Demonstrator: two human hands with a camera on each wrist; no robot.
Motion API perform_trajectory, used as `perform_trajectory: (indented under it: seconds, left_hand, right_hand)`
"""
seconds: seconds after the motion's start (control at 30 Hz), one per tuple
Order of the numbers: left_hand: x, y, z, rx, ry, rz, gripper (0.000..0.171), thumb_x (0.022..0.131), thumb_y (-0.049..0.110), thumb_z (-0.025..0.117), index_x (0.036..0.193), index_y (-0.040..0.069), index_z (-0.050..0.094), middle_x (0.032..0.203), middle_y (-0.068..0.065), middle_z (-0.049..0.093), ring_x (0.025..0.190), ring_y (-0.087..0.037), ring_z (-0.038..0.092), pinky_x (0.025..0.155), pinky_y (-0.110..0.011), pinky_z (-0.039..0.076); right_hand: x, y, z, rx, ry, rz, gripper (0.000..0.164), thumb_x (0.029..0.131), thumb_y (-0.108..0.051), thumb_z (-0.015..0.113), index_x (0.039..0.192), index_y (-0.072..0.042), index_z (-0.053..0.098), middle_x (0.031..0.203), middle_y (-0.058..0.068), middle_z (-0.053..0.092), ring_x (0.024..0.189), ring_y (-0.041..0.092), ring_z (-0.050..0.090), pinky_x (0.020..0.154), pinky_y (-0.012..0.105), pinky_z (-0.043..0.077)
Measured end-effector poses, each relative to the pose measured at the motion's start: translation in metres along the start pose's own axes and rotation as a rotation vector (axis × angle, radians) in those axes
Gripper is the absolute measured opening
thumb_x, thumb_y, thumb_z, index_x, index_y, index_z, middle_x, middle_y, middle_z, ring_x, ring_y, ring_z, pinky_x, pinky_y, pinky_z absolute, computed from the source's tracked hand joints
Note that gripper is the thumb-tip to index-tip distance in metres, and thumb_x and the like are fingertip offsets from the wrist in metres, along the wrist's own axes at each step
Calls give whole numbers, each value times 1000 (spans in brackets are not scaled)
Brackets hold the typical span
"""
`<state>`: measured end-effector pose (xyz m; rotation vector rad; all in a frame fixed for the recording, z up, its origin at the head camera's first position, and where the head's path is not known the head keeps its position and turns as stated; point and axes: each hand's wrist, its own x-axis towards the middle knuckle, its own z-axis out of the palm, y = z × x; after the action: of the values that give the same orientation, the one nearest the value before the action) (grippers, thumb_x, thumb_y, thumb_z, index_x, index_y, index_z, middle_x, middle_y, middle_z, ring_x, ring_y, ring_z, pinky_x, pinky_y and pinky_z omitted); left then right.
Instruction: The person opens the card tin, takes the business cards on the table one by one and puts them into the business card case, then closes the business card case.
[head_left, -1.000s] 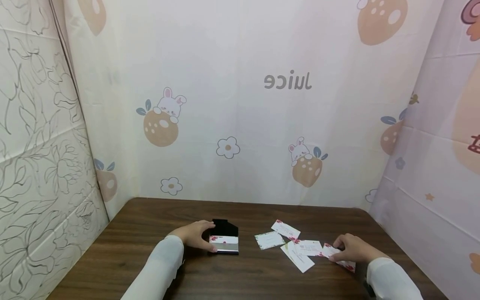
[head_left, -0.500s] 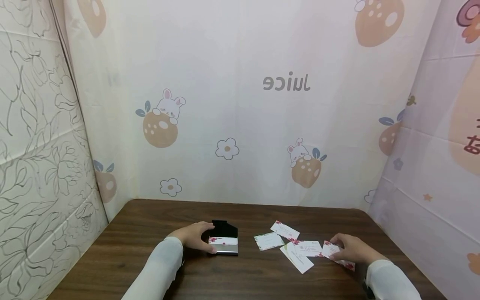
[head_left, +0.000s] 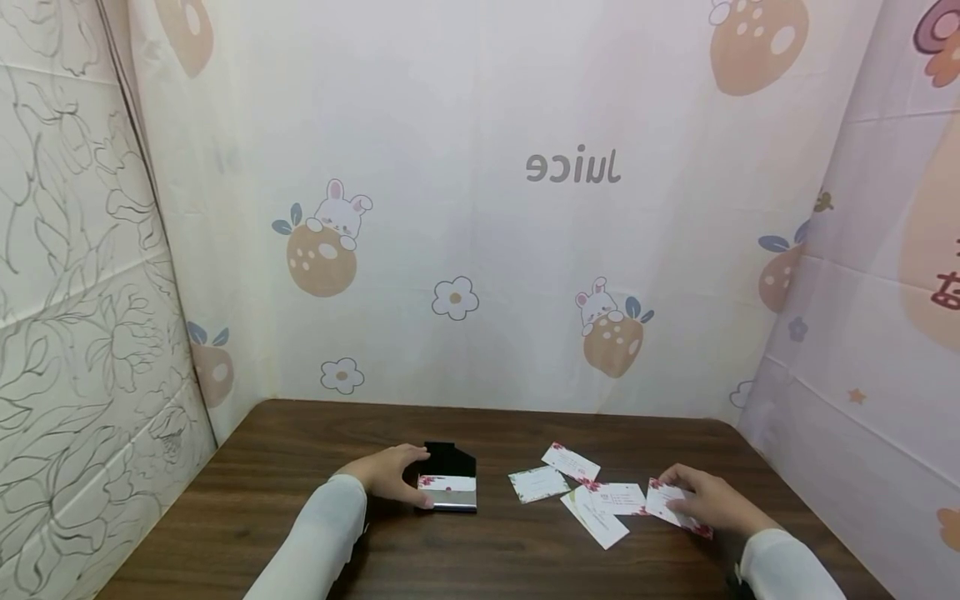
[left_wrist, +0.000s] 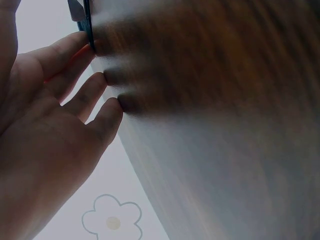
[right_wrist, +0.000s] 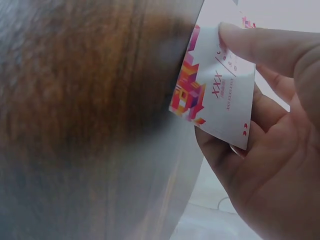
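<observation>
My left hand (head_left: 388,475) holds the left side of an open card case (head_left: 453,502), thumb at its front corner and fingers by the raised black lid. A white card with red flowers shows inside the metal case. In the left wrist view the fingertips (left_wrist: 114,107) touch the tabletop, and only a corner of the case (left_wrist: 76,10) appears. At the right, my right hand (head_left: 712,500) pinches a business card (head_left: 671,504), thumb on its face. The right wrist view shows this card (right_wrist: 215,85) tilted off the table, printed with red and orange shapes, fingers behind it.
Several business cards lie overlapping between the hands: a green-edged one (head_left: 538,484), a back one (head_left: 572,461), a red-flowered one (head_left: 618,498) and a slanted one (head_left: 596,518). The dark wooden table (head_left: 480,567) ends at a printed curtain (head_left: 480,208).
The right hand has taken hold of the rightmost card and tilted it up slightly, and more of its face shows. The left hand and the case stay put.
</observation>
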<state>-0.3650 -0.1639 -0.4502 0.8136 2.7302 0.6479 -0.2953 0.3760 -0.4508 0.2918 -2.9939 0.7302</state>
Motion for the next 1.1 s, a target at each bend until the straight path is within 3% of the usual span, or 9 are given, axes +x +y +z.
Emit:
perform_trajectory:
  seconds: [0.17, 0.3, 0.53, 0.73, 1.1]
  left_hand:
    - [0, 0, 0, 0, -2, 11, 86, 78, 48, 83, 147, 9, 49, 151, -14, 42, 138, -35, 40, 107, -57, 37]
    - [0, 0, 0, -1, -3, 14, 86, 78, 48, 83, 147, 9, 49, 151, -14, 42, 138, -35, 40, 107, -57, 37]
    - [2, -1, 0, -5, -2, -9, 87, 78, 50, 83, 148, 11, 49, 152, -12, 42, 138, -34, 40, 107, -58, 37]
    - [0, 0, 0, -1, 1, 6, 86, 78, 49, 83, 147, 9, 49, 151, -13, 43, 138, -34, 41, 107, -58, 37]
    - [-2, 1, -2, -10, 3, 8, 86, 78, 48, 83, 147, 9, 49, 151, -14, 43, 138, -35, 40, 106, -59, 37]
  right_hand:
    - [-1, 1, -2, 11, -4, -2, 24, 91, -5, 68, 114, -12, 65, 121, 24, 63, 105, 43, 61, 84, 69, 47]
    - [-4, 2, -9, 60, -14, -10, 23, 95, -3, 61, 117, -10, 66, 119, 22, 63, 95, 35, 58, 78, 57, 51]
    - [-4, -7, -19, 101, 2, 11, 23, 98, -10, 63, 121, -10, 66, 118, 16, 65, 92, 27, 56, 77, 49, 51]
    - [2, -21, -15, 138, 30, 29, 19, 98, -10, 63, 117, -7, 65, 103, 8, 65, 84, 22, 54, 68, 37, 46]
    - [32, -61, 7, 165, 78, -59, 16, 99, -25, 65, 111, -17, 71, 108, 5, 68, 90, 21, 58, 76, 41, 50]
